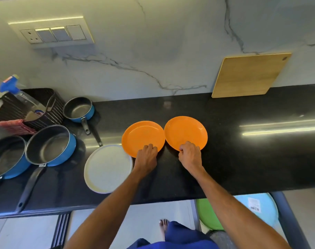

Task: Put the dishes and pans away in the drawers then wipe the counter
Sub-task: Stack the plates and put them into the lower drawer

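Observation:
Two orange plates lie side by side on the black counter (243, 159). My left hand (147, 155) grips the near rim of the left orange plate (140, 135). My right hand (190, 153) pinches the near rim of the right orange plate (184, 131). A white plate (106, 168) lies to the left of my left hand. Three blue pans with dark insides stand further left: a small one (79, 109) at the back, a middle one (50, 146), and a large one (6, 157) at the frame's edge.
A dark basket (45, 108) at the back left holds a spray bottle (13, 88) and a red cloth (14, 127). A wooden cutting board (250, 74) leans on the marble wall. Below the counter at right an open drawer shows a green plate (209, 214) and a light blue plate (264, 207).

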Demonstrator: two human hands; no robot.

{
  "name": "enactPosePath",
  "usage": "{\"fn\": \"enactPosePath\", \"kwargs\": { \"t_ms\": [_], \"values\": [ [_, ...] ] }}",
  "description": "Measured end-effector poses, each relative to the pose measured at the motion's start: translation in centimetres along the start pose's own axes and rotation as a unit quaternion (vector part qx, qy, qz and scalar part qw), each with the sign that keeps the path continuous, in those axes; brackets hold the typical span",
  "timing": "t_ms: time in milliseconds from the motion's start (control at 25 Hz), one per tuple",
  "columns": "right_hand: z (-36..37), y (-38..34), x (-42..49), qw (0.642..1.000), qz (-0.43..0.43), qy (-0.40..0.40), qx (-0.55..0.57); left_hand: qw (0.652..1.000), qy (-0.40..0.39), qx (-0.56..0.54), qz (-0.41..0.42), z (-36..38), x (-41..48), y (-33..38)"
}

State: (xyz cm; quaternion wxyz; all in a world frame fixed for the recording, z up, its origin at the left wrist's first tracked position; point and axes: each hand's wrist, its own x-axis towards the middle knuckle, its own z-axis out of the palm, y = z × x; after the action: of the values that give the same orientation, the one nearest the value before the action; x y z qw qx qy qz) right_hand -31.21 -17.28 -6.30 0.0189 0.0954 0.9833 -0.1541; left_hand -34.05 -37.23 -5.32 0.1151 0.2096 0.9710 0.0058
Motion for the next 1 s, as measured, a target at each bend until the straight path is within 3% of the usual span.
{"fn": "enactPosePath", "kwargs": {
  "t_ms": [160, 280, 520, 680, 840, 1000],
  "values": [
    [-3.3, -0.7, -3.5, 0.982, 0.021, 0.127, 0.137, 0.988, 0.134, -0.072, -0.031, -3.3, -2.5, 2.0],
    [-6.4, -1.3, -5.7, 0.962, 0.041, 0.177, 0.205, 0.968, 0.198, -0.148, -0.052, -6.5, -4.3, 2.9],
    [-10.2, -2.1, -12.4, 0.92, 0.041, 0.203, 0.334, 0.913, 0.188, -0.361, -0.025, -10.1, -9.3, 4.2],
    [-12.1, -3.1, -18.5, 0.882, 0.06, 0.23, 0.406, 0.884, 0.07, -0.456, -0.07, -10.6, -12.4, 4.1],
    [-13.6, -3.5, -24.5, 0.814, 0.117, 0.262, 0.506, 0.874, 0.045, -0.48, -0.058, -10.6, -17.6, 3.4],
    [-13.1, -3.5, -30.2, 0.708, 0.227, 0.285, 0.605, 0.866, 0.046, -0.496, -0.031, -9.7, -22.2, 2.8]
  ]
}}
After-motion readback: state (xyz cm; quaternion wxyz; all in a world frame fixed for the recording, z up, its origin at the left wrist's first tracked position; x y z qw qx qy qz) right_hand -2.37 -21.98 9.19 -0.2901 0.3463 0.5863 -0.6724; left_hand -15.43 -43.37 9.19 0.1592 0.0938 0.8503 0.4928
